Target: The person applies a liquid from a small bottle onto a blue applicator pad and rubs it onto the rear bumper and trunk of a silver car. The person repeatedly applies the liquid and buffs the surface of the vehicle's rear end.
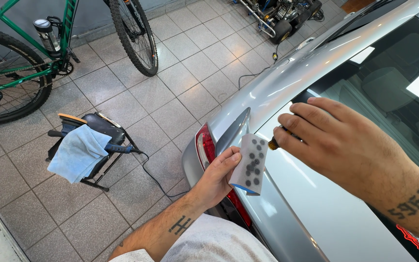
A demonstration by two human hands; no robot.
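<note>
I see my left hand [217, 177] nearest me, closed around a small white foam applicator block [250, 162] with a blue base, thumb behind and fingers wrapped along its near edge. I hold it face up and tilted toward the other hand, so the spotted top, already carrying a cluster of dark drops, sits level enough to catch liquid. It hovers just over the rear corner of the silver car [311, 213], beside the red tail light [204, 145], not touching the paint as far as I can tell.

My right hand [333, 140] is just beyond it, fingers pinched shut on a small dark bottle [280, 138]; only the amber nozzle shows, pointed down and sideways at the block, close to it but apart. Most of the bottle is hidden in my grip.

Under both hands runs the boot lid, and past my right wrist the dark rear window [394, 82].

Farther off on the tiled floor [180, 82], a low stand holds a polishing machine [100, 140] with a light blue cloth [78, 153] draped over it, its cable trailing toward the car. Beyond stands a green bicycle [20, 53], and at the far edge some machinery I can't make out.
</note>
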